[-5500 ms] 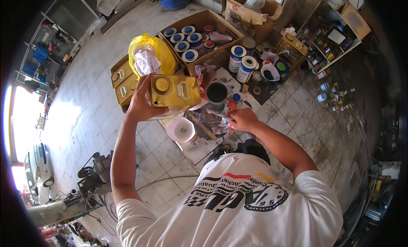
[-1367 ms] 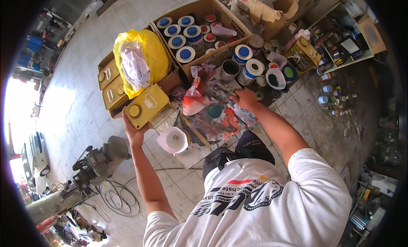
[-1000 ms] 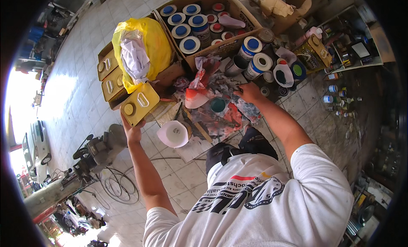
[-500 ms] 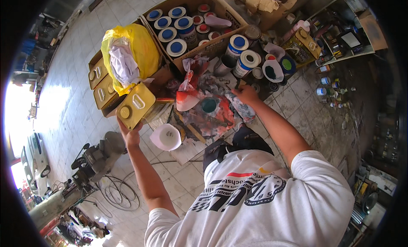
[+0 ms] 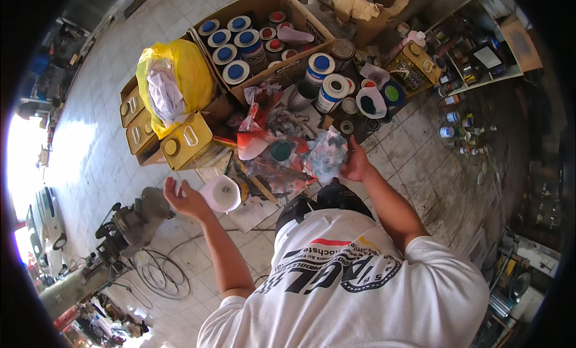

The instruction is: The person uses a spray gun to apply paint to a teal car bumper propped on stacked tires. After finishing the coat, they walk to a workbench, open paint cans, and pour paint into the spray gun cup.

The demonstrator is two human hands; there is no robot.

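My right hand (image 5: pixel 357 161) grips a crumpled, paint-smeared rag (image 5: pixel 327 155), grey-white with bluish and pink stains, raised at the right side of the messy work spot. The thumb and fingers are partly hidden by it. My left hand (image 5: pixel 185 198) is empty, fingers apart, just left of a white plastic cup (image 5: pixel 222 194). Above that hand a gold metal can (image 5: pixel 187 142) leans beside other gold cans. Between my hands lie a red-stained cup (image 5: pixel 250 145), a small round container of dark green paint (image 5: pixel 280 150) and stained sheeting (image 5: pixel 279 174).
Blue-topped and red-topped cans fill a cardboard box (image 5: pixel 270 69) at the back. A yellow plastic bag (image 5: pixel 192 72) bulges beside it. Opened paint cans (image 5: pixel 333 92) stand behind my right hand. A machine (image 5: pixel 135 219) and coiled hose (image 5: pixel 162 276) lie at the left on tiles.
My left hand has let go of the gold can and come down beside the white cup. The right hand has picked up the stained rag, bunching it and drawing it nearer.
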